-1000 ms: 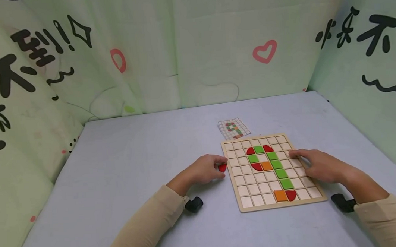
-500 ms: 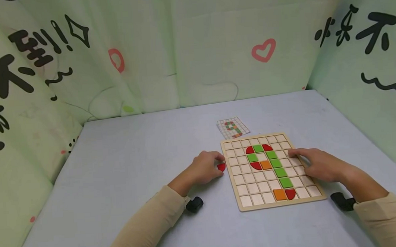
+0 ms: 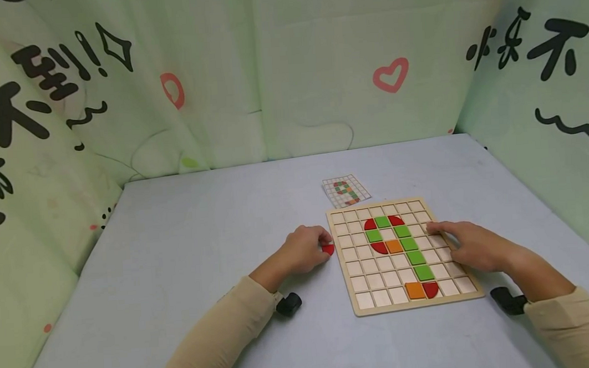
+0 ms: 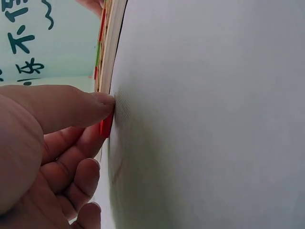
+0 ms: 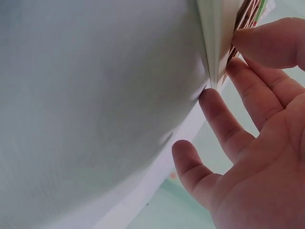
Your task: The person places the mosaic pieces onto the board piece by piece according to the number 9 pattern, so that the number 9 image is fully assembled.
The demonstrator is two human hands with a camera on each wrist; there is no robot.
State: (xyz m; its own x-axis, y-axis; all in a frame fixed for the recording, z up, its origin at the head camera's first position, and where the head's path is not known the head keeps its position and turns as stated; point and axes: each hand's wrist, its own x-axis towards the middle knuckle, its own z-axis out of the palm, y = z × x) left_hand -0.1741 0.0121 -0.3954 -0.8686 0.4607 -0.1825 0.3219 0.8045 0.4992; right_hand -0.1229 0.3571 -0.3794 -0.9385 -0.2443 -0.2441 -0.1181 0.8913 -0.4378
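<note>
A wooden grid board (image 3: 375, 299) lies on the table, with red quarter-round, green square and orange square tiles set in some of its cells. Just off its left edge, my left hand (image 3: 303, 250) pinches a red quarter-round tile (image 3: 328, 250) close to the tabletop. The left wrist view shows the thumb (image 4: 81, 107) against this red tile (image 4: 106, 126), with fingers behind it. On the board's right side rests my right hand (image 3: 478, 246), fingers fairly straight. In the right wrist view its fingertips touch the board's edge (image 5: 217, 43).
Behind the board lies a small card (image 3: 347, 190) printed with a grid and a coloured figure. A pale cloth covers the table (image 3: 202, 239). Printed curtains (image 3: 293, 67) stand at the back and both sides. A black device (image 3: 288, 305) sits at the left wrist.
The left hand stays beside the board's left edge with the red tile, its fingertips drawn slightly left and closer together. The right hand stays on the board. The whole view has shifted slightly.
</note>
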